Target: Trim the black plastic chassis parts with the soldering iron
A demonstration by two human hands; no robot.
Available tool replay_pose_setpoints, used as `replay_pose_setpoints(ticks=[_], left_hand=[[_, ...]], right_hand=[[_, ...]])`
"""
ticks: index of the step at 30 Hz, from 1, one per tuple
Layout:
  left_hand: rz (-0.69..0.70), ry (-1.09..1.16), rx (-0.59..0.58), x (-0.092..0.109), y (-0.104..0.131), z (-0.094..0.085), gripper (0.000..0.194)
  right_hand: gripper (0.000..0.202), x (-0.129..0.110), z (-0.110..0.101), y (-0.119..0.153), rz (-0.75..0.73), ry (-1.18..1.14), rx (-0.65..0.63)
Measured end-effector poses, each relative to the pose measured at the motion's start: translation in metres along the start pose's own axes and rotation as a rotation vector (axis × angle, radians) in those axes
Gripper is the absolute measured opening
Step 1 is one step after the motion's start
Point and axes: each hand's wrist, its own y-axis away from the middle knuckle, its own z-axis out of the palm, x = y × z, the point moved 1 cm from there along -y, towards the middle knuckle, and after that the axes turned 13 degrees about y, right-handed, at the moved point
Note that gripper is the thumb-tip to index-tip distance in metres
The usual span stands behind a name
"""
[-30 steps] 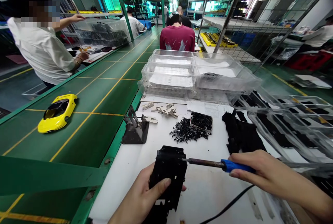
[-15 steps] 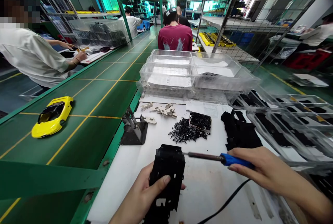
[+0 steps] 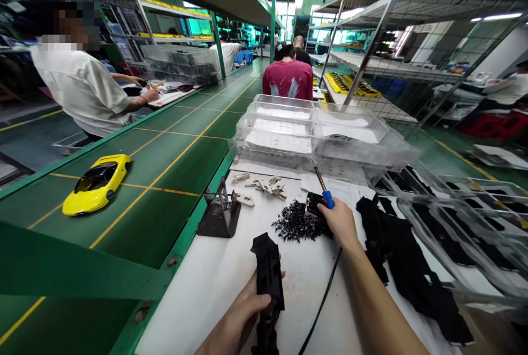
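Observation:
My left hand grips a long black plastic part, now turned on its edge, above the white work surface. My right hand is closed round the blue handle of a soldering iron, its metal tip pointing up and away toward the clear trays. That hand is beside a small box of black pieces, which it partly covers. A heap of small black pieces lies left of the box. Pale plastic parts lie behind the heap, and a metal iron stand is at the left.
Clear trays are stacked at the back. Black parts and more trays lie at the right. A yellow car body sits on the green conveyor at the left. A black cord trails from the iron. Other people sit further off.
My right hand has moved away from the black part, forward to the small box, and the iron now points upward. The black part has been tilted onto its edge. The view has shifted.

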Motion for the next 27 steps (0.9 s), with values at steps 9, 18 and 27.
replay_pose_setpoints(ticks=[9,18,27], left_hand=[[0.237,0.026,0.108,-0.022,-0.027,-0.007,0.124],[0.208,0.045,0.195,-0.030,-0.047,-0.007,0.102],[0.086,-0.031,0.101,-0.020,-0.044,-0.014,0.087]], right_hand=[[0.023,-0.029,0.022,-0.024,-0.022,0.182,-0.142],[0.024,-0.015,0.027,-0.032,-0.031,0.068,-0.099],[0.022,0.011,0.013,-0.021,0.119,-0.292,0.058]])
